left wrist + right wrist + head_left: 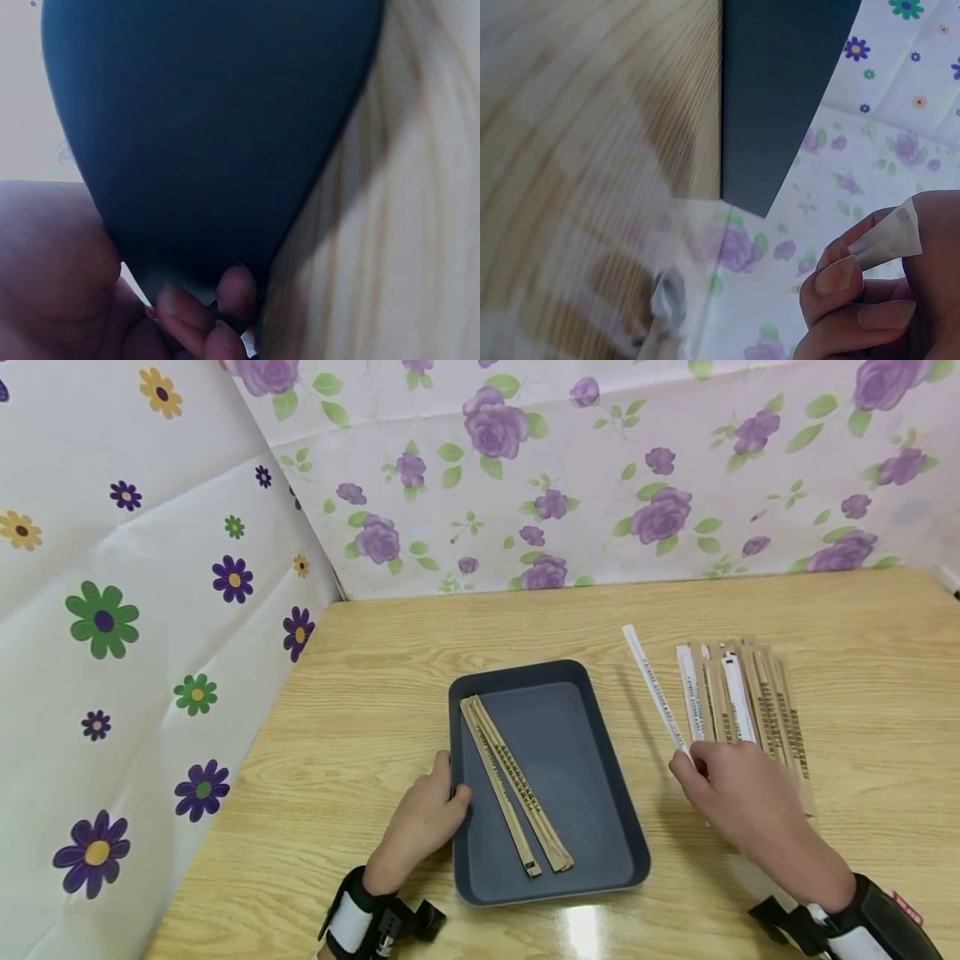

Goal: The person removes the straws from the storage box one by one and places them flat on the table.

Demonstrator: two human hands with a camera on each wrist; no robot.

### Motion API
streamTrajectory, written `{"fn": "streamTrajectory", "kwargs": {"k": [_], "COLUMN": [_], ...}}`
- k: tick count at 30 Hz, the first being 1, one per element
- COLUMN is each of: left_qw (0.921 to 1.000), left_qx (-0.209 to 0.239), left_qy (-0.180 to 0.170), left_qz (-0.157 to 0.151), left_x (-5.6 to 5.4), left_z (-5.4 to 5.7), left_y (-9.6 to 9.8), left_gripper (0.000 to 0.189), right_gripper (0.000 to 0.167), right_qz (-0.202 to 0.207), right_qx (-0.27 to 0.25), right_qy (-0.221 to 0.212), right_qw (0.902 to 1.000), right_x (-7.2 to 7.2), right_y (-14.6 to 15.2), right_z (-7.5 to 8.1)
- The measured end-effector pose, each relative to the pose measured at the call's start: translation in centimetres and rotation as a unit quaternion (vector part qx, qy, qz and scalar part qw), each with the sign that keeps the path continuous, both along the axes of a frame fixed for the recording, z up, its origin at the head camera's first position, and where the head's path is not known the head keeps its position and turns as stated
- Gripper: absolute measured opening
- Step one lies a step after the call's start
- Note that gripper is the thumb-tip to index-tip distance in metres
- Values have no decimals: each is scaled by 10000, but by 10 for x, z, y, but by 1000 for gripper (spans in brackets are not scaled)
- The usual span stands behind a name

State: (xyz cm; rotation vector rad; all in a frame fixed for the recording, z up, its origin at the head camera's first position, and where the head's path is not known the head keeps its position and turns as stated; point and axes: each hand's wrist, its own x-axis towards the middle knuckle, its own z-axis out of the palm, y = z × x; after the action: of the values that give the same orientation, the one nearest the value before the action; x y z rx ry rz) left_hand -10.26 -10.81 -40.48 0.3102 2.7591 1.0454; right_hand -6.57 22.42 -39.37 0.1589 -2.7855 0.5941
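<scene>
A dark grey rectangular tray (581,752) lies on the table, with brown paper-wrapped chopsticks (517,781) slanting along its left half. My left hand (427,814) grips the tray's left rim, thumb over the edge; the left wrist view shows fingertips (236,289) against the tray's outer side. To the right of the tray, my right hand (750,793) pinches a white paper-wrapped pair of chopsticks (652,685) near its lower end, its far end tilted up and left. The packet's white paper end (892,240) pokes out behind the fingers in the right wrist view.
A row of several brown and white chopstick packets (765,693) lies on the wooden table (360,693) beyond and partly under the right hand. Flowered cloths hang behind (495,485) and at the left. Both wrists wear black straps with cameras.
</scene>
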Motion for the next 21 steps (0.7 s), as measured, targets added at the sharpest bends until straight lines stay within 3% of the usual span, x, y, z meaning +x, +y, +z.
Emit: {"fn": "streamTrajectory", "kwargs": {"k": [10, 21], "left_qw": [10000, 10000], "left_qx": [33, 35], "left_qy": [-59, 11], "left_qz": [-6, -17], "left_x": [1, 0], "left_z": [1, 0], "left_y": [0, 0], "left_gripper": [41, 38], "right_gripper": [43, 45], "right_qz": [-342, -346], "right_qx": [-11, -21], "right_qy": [-4, -210], "right_qw": [9994, 9992], "right_x": [3, 4], "right_y": [19, 29], "right_z": [-8, -10]}}
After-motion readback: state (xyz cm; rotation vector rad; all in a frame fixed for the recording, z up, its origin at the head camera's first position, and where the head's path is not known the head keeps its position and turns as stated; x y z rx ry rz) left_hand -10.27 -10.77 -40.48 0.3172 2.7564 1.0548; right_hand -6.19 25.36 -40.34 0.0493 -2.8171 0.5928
